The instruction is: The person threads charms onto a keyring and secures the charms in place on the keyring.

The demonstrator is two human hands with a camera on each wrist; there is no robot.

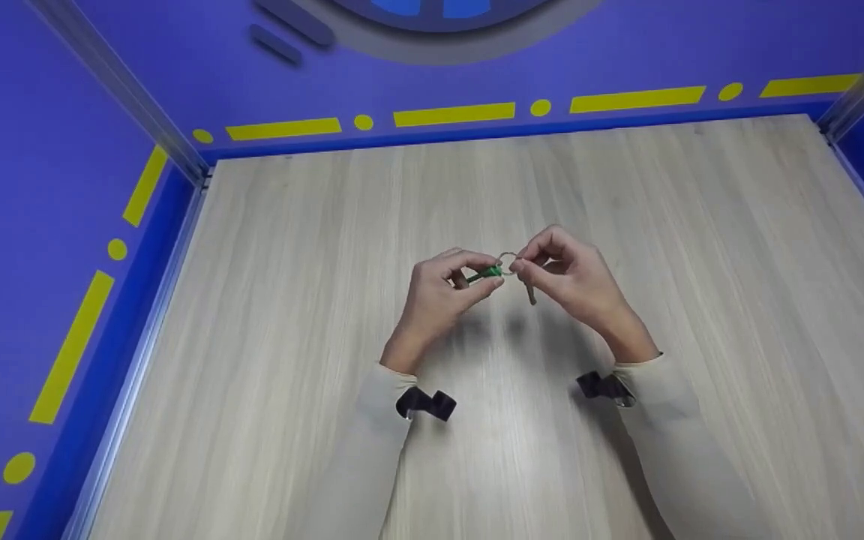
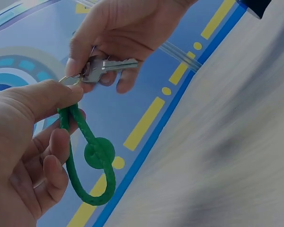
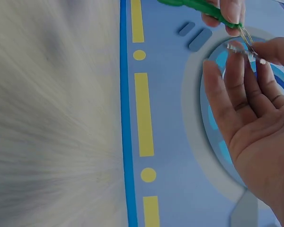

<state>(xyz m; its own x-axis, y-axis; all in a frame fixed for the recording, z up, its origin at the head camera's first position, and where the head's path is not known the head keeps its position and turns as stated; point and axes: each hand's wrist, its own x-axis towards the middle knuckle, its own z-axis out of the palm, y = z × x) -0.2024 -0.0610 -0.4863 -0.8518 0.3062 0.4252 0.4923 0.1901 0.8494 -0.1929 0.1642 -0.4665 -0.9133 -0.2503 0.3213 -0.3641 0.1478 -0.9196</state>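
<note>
Between thumb and fingers, my left hand [image 1: 443, 289] pinches the top of a green braided loop keychain [image 2: 72, 163]. The loop hangs below those fingers in the left wrist view, with a round green disc [image 2: 99, 152] beside its cord. A thin metal key ring [image 1: 506, 262] joins the keychain to a silver key [image 2: 104, 68]. My right hand [image 1: 578, 277] pinches at the ring and the head of the key with thumb and fingertips. In the head view the key's blade points down toward me. Fingertips hide part of the ring.
Both hands are above a light wood-grain table [image 1: 312, 337]. Blue panels [image 1: 42, 225] with yellow marks stand at the back and sides. Black wrist straps [image 1: 424, 403] sit over pale sleeves [image 1: 361, 465].
</note>
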